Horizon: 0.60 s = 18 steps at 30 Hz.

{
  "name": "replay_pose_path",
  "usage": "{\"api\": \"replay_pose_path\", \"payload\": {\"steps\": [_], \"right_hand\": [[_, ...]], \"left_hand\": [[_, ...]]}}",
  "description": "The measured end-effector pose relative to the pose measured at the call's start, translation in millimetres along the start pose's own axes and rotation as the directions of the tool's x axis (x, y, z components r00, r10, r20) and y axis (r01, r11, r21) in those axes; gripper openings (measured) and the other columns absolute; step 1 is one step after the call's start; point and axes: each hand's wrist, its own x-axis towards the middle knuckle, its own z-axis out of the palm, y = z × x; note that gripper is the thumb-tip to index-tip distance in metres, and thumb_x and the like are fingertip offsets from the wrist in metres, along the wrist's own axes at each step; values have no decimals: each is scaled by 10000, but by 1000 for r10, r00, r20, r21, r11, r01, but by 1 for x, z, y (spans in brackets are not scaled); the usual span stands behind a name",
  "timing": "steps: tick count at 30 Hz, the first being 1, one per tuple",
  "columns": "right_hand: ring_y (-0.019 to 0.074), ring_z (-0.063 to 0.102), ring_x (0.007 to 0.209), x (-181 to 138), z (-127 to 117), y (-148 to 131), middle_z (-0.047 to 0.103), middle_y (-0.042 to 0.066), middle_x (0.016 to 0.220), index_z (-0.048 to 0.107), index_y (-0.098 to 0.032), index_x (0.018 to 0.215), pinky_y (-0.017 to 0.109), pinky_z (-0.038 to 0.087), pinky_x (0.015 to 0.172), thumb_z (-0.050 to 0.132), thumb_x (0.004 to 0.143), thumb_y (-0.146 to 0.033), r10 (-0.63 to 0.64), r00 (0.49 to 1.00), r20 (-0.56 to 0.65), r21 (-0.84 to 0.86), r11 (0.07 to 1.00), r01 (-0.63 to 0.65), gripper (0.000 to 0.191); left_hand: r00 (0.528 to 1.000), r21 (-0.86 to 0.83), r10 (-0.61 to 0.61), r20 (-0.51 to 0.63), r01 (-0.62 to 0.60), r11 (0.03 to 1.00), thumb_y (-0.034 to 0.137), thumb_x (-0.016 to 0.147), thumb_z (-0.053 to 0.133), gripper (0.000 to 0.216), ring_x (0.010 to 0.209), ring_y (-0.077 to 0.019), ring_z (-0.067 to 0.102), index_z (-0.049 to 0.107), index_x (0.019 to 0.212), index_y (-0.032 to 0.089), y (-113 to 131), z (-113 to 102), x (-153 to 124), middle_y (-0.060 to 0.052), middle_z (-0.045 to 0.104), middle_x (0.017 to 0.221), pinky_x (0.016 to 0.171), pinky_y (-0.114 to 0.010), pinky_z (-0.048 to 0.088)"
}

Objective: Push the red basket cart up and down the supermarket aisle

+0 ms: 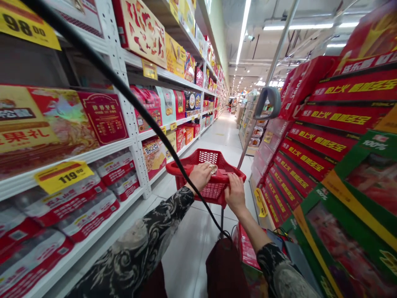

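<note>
A red plastic shopping basket [186,167] with perforated walls stands ahead of me in the aisle, raised off the floor. My left hand [201,177] is at the middle of its near rim, fingers closed on a crumpled whitish cloth [213,169] that rests against the rim. To the right, my right hand [235,192] grips the near right corner of the basket, its fingers curled over the edge. Most of the basket's inside is hidden behind the rim and my hands.
Shelves of boxed goods [149,105] line the left side, with packs of bottles [83,215] low down. Stacked red cartons [325,136] and green boxes [356,207] crowd the right. A metal pole with a grey loop [268,103] leans nearby. A black cable [136,103] crosses my view.
</note>
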Motion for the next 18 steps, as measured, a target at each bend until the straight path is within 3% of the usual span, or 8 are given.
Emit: {"api": "replay_pose_path", "payload": {"steps": [8, 11, 16, 18], "right_hand": [[279, 438, 1240, 1, 3, -5, 552, 166, 1251, 482, -100, 1266, 549, 302, 1064, 411, 737, -97, 55, 998, 3, -12, 998, -55, 534], [276, 437, 1236, 2, 2, -4, 550, 164, 1252, 494, -95, 1257, 529, 303, 1068, 414, 735, -92, 47, 999, 26, -32, 998, -46, 528], [277, 424, 1221, 11, -3, -5, 551, 162, 1236, 541, -83, 1208, 504, 278, 1076, 434, 742, -105, 81, 991, 105, -101, 992, -70, 478], [295, 429, 1201, 16, -2, -9, 563, 166, 1215, 561, -74, 1182, 511, 267, 1069, 454, 742, -130, 105, 987, 120, -141, 986, -88, 457]], "left_hand": [[999, 9, 44, 22, -44, 999, 190, 885, 416, 321, 1208, -194, 485, 592, 1152, 199, 2, -1, -1, -73, 577, 1261, 1052, -401, 377], [997, 8, 74, 1, -74, 997, 206, 892, 416, 294, 1198, -195, 491, 606, 1116, 191, -8, -2, -3, -74, 585, 1244, 1051, -392, 381], [993, 35, -114, -39, 115, 993, 208, 910, 396, 268, 1094, -201, 559, 615, 1050, 146, -50, -14, -8, -112, 634, 1134, 1010, -405, 428], [991, 39, -128, -42, 130, 991, 186, 905, 406, 251, 1089, -204, 560, 617, 1038, 153, -53, -14, -7, -114, 635, 1139, 1013, -409, 429]]}}
